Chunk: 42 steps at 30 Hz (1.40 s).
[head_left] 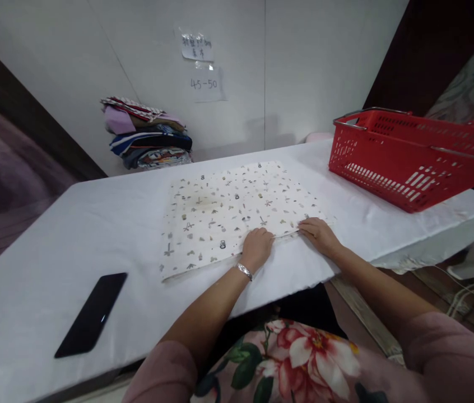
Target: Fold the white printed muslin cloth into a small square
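A folded cream cloth [228, 212] with a small grey, green and brown print lies flat on the white-covered table [136, 224]. My left hand [258, 247], with a silver bracelet at the wrist, pinches the cloth's near edge around its middle. Farther along that same edge, my right hand [319, 234] has its fingers closed on the cloth close to the right corner. The fingertips of both hands are partly hidden by the fabric and the backs of the hands.
A black phone [92, 314] lies at the left front of the table. A red plastic basket [405, 159] with metal handles stands at the right. Behind the table's far edge is a stack of folded fabrics [148, 134]. Two paper notes [203, 84] hang on the wall.
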Each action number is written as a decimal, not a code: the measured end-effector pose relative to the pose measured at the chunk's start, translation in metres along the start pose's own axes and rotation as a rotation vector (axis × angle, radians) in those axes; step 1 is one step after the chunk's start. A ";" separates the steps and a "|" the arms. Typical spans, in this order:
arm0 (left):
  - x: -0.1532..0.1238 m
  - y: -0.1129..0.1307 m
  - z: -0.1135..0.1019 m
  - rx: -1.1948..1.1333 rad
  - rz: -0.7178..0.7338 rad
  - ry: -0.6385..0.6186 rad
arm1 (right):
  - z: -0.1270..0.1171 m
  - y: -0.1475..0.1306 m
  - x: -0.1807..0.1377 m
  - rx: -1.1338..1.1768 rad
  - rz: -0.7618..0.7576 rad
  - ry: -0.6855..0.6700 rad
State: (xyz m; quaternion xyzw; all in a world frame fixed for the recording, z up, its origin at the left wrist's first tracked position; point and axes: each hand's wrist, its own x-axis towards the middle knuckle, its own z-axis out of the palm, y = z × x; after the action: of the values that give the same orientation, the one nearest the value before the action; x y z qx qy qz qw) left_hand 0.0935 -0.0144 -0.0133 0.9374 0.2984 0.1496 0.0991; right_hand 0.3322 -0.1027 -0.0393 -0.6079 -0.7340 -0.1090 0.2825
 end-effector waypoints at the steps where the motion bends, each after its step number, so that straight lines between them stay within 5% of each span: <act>1: -0.001 -0.001 0.001 -0.008 -0.004 0.014 | 0.000 0.000 0.000 -0.007 0.002 0.005; 20: -0.003 0.000 0.008 0.197 0.047 0.096 | -0.003 -0.008 0.002 -0.132 0.001 -0.008; 42: -0.010 0.001 0.003 0.208 0.102 0.031 | -0.012 -0.005 0.000 -0.069 -0.061 -0.155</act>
State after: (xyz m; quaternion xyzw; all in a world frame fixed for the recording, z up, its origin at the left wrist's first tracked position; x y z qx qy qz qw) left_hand 0.0873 -0.0216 -0.0179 0.9543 0.2654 0.1372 -0.0109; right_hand 0.3310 -0.1097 -0.0287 -0.6012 -0.7677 -0.0953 0.2003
